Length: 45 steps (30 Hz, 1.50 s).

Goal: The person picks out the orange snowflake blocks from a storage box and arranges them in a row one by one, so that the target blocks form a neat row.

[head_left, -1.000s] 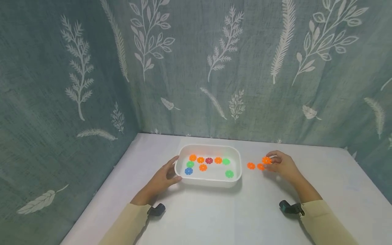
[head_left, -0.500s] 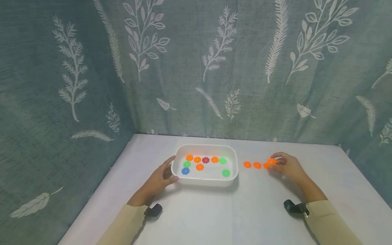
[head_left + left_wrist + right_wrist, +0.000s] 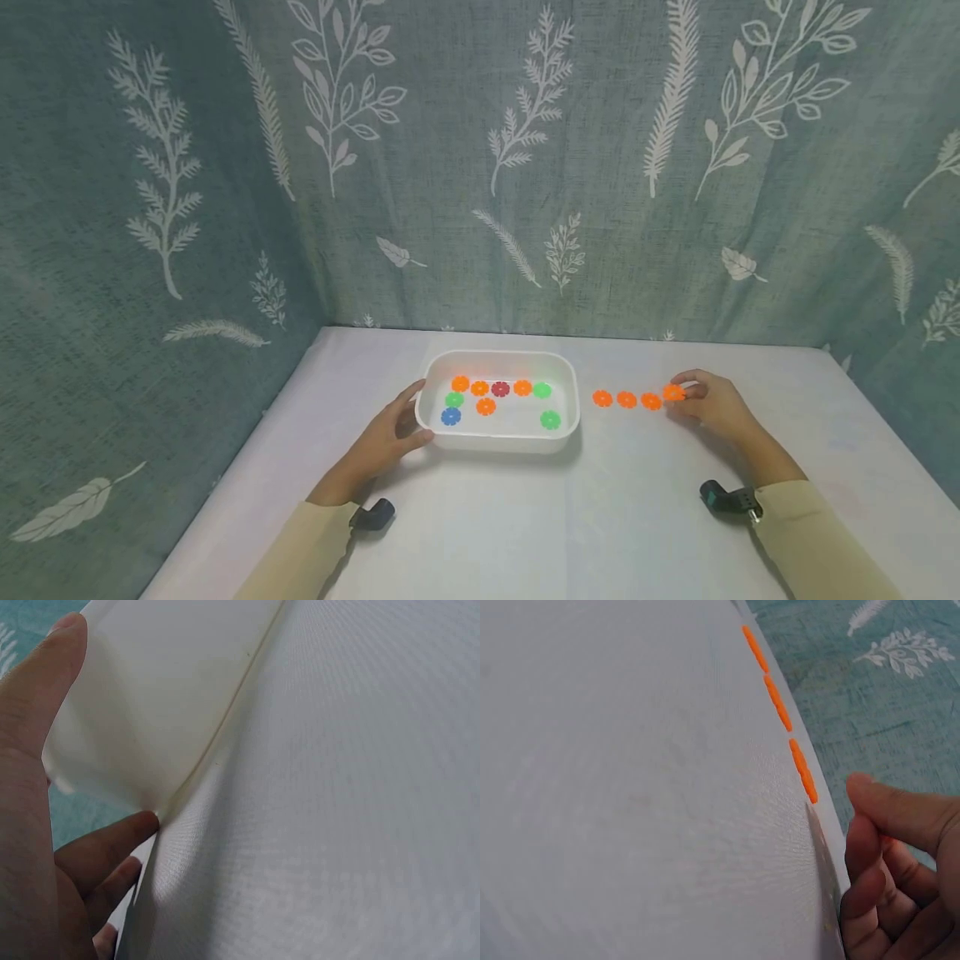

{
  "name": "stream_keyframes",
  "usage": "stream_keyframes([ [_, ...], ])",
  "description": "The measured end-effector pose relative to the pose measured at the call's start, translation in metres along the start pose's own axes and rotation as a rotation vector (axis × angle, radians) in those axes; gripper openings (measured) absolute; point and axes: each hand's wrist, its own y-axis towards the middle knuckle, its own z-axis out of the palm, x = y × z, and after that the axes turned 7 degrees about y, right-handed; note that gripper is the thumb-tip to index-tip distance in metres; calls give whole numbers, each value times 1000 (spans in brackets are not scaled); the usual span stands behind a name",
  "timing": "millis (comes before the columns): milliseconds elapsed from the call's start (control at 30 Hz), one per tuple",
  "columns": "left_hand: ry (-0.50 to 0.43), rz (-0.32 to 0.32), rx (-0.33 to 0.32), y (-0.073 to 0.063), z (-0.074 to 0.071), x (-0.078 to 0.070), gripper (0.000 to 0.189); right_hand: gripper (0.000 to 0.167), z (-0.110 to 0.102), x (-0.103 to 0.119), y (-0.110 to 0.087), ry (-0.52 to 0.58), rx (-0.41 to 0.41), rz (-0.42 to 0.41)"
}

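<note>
In the head view, my left hand point(image 3: 386, 437) holds the left end of a white plastic tray point(image 3: 495, 443). Its thumb lies at the front corner and its fingers reach the back side. The left wrist view has the thumb on the wall of the tray point(image 3: 165, 682) and a fingertip at its lower corner. An orange flower-shaped disc point(image 3: 674, 392) is pinched between thumb and fingers of my right hand point(image 3: 712, 406), close over the table. Three matching orange discs point(image 3: 627, 400) lie in a row just left of it. In the right wrist view, fingers mostly hide the held disc.
Inside the tray lie several flower-shaped discs: orange ones point(image 3: 486, 407), green ones point(image 3: 551, 419), a red one point(image 3: 500, 389) and a blue one point(image 3: 451, 416). The white table point(image 3: 495, 533) ends at a green leaf-patterned curtain point(image 3: 450, 275) behind and to the left.
My right hand has moved rightward with its orange disc, uncovering the third disc of the row. The left hand keeps its place at the tray. The head view has shifted slightly.
</note>
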Motion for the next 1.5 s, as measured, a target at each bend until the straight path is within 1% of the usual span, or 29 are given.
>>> stream_keyframes([
  [200,0,-34,2,0,0,-2,95,48,1,2,3,-63,1,33],
  [467,-3,-50,12,-1,0,-3,96,44,0,6,7,-161,39,76],
  [833,-9,-22,13,0,0,-1,96,42,-1,11,6,-247,42,95],
  [1033,-9,-7,10,1,0,1,95,40,-2,11,7,-263,62,120],
  [1200,-4,3,10,1,1,4,95,42,-2,10,9,-257,68,138],
  [1400,-1,12,6,1,1,4,94,41,-2,8,11,-249,69,141],
  [1500,-12,2,5,1,1,3,94,41,-2,7,12,-249,73,149],
])
